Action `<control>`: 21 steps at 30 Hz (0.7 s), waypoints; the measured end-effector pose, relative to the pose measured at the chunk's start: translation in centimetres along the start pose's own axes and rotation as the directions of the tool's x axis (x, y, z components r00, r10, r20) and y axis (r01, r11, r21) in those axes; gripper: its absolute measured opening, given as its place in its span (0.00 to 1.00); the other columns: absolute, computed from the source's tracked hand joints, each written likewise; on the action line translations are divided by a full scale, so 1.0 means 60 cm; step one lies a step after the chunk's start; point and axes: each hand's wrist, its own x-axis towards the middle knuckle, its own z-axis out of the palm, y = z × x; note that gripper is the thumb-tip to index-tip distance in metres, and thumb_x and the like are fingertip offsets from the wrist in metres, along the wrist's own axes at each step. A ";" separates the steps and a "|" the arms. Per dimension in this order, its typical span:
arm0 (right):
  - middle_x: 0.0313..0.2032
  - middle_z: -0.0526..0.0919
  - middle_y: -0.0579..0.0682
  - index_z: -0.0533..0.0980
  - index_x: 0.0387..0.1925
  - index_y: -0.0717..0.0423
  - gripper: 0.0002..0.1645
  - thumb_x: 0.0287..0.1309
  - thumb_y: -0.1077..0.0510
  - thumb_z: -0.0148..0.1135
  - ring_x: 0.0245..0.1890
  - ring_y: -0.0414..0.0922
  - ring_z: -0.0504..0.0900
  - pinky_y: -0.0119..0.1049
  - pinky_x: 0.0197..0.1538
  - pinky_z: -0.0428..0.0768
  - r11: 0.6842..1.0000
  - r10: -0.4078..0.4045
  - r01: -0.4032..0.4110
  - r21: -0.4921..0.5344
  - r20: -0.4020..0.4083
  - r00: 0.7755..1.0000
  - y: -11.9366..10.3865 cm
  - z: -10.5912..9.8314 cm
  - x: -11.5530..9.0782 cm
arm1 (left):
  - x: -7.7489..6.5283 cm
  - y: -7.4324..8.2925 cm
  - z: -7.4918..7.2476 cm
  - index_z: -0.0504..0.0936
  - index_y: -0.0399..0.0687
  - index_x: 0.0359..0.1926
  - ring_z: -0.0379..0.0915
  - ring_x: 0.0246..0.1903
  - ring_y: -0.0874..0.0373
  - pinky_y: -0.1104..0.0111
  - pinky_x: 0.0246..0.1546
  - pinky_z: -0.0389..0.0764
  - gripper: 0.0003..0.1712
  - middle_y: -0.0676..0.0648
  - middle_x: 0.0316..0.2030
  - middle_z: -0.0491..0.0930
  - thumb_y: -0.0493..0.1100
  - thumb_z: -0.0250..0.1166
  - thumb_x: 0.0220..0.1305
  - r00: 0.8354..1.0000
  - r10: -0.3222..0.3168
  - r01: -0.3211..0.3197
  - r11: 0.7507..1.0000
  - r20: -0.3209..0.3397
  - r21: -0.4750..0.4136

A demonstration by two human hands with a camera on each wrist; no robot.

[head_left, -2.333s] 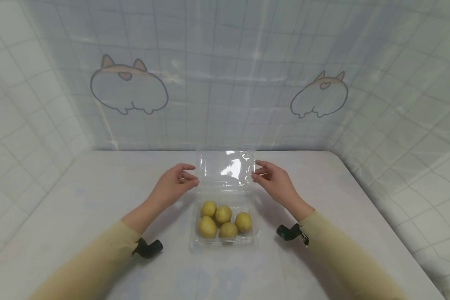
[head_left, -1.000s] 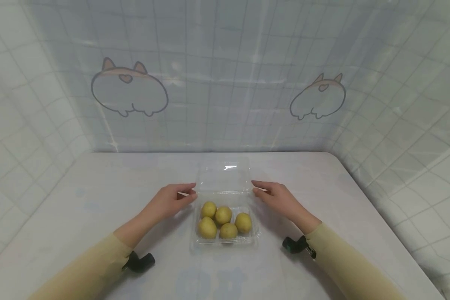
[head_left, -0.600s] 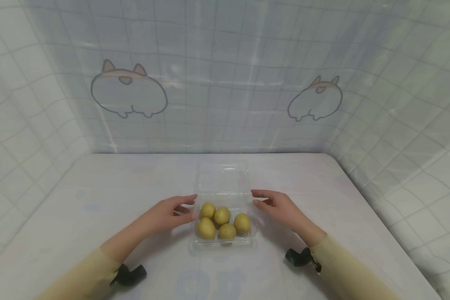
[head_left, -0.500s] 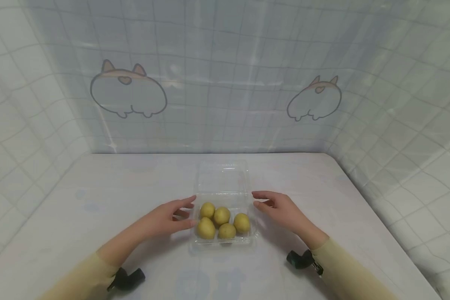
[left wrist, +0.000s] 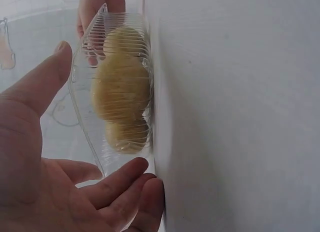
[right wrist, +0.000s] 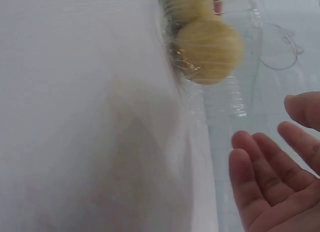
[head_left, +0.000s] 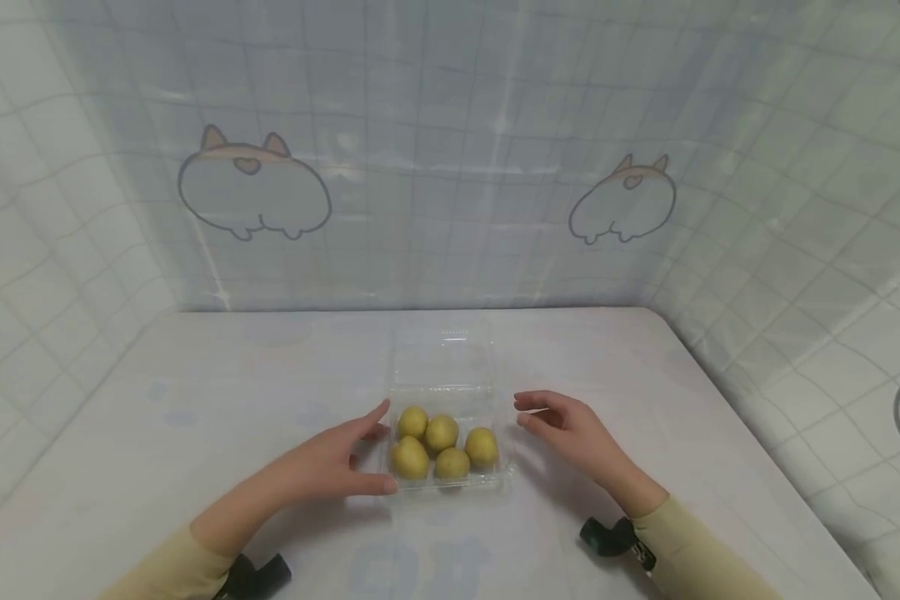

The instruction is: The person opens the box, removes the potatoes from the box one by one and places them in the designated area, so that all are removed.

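Note:
A clear plastic clamshell box [head_left: 450,485] sits on the table with its lid [head_left: 441,358] folded back flat behind it. Several round yellow fruits [head_left: 482,447], kind unclear, lie inside. Along the box's left side is my left hand [head_left: 330,467], thumb and fingers spread wide. Its thumb reaches the front left corner; whether it touches, I cannot tell. In the left wrist view, the fingertips are close to the ribbed wall, with fruit [left wrist: 121,87] showing through. My right hand [head_left: 570,429] hovers apart from the right side, fingers loosely bent, holding nothing.
A pale cloth covers the table [head_left: 615,358]. Behind it and at both sides hang grid-patterned curtains [head_left: 450,208] with cartoon animal drawings. Black wrist devices [head_left: 607,537] jut out from both sleeves.
Both hands have come off the lid, which now lies back flat. The left hand has moved towards me along the box and spread wider; the right hand has drifted right, away from it.

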 end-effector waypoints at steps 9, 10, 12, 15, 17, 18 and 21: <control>0.52 0.83 0.53 0.78 0.57 0.54 0.25 0.61 0.50 0.70 0.46 0.41 0.83 0.35 0.47 0.81 0.994 -0.077 0.076 0.085 0.006 0.997 -0.004 -0.004 0.002 | -0.005 0.008 -0.003 0.49 0.45 0.78 0.72 0.55 0.53 0.53 0.54 0.73 0.66 0.46 0.63 0.73 0.71 0.71 0.51 1.000 0.010 -0.010 0.999 -0.004 0.041; 0.52 0.82 0.55 0.78 0.57 0.54 0.25 0.60 0.52 0.70 0.46 0.42 0.84 0.35 0.47 0.81 0.991 -0.088 0.087 0.102 0.011 0.996 -0.007 -0.005 0.002 | -0.005 0.008 -0.003 0.49 0.45 0.78 0.72 0.55 0.53 0.53 0.54 0.73 0.66 0.46 0.63 0.73 0.71 0.71 0.51 1.000 0.010 -0.010 0.999 -0.004 0.043; 0.53 0.82 0.56 0.78 0.57 0.53 0.25 0.59 0.53 0.71 0.48 0.44 0.83 0.35 0.47 0.81 0.987 -0.102 0.099 0.128 0.021 0.995 -0.014 -0.008 0.003 | -0.005 0.008 -0.004 0.49 0.45 0.78 0.73 0.54 0.53 0.54 0.53 0.74 0.65 0.46 0.64 0.73 0.71 0.70 0.51 1.000 0.010 -0.010 0.999 -0.003 0.046; 0.55 0.80 0.59 0.77 0.57 0.56 0.26 0.58 0.56 0.72 0.51 0.51 0.82 0.35 0.49 0.80 0.979 -0.122 0.110 0.173 0.059 0.991 -0.025 -0.009 0.007 | -0.005 0.008 -0.003 0.48 0.45 0.78 0.73 0.55 0.53 0.54 0.52 0.75 0.65 0.46 0.64 0.73 0.70 0.71 0.52 1.000 0.006 -0.006 0.999 -0.002 0.045; 0.56 0.79 0.59 0.77 0.58 0.57 0.27 0.57 0.56 0.73 0.52 0.55 0.81 0.35 0.50 0.80 0.977 -0.131 0.112 0.182 0.092 0.987 -0.032 -0.006 0.010 | -0.005 0.007 -0.002 0.48 0.45 0.78 0.73 0.56 0.52 0.55 0.52 0.75 0.65 0.46 0.64 0.73 0.70 0.70 0.52 1.000 0.005 -0.004 0.999 -0.003 0.049; 0.56 0.79 0.59 0.77 0.58 0.57 0.27 0.57 0.57 0.73 0.53 0.55 0.80 0.36 0.51 0.79 0.977 -0.140 0.119 0.175 0.112 0.984 -0.034 -0.004 0.013 | -0.005 0.006 -0.001 0.48 0.45 0.78 0.73 0.55 0.53 0.55 0.52 0.75 0.65 0.46 0.63 0.73 0.70 0.70 0.52 1.000 0.004 -0.003 0.999 -0.003 0.050; 0.57 0.78 0.57 0.77 0.58 0.56 0.28 0.56 0.57 0.73 0.54 0.54 0.80 0.37 0.55 0.77 0.979 -0.160 0.134 0.154 0.172 0.972 -0.039 0.003 0.019 | -0.005 0.005 0.002 0.48 0.45 0.78 0.73 0.54 0.53 0.56 0.50 0.76 0.65 0.46 0.63 0.74 0.70 0.71 0.52 1.000 0.006 -0.005 0.999 -0.005 0.050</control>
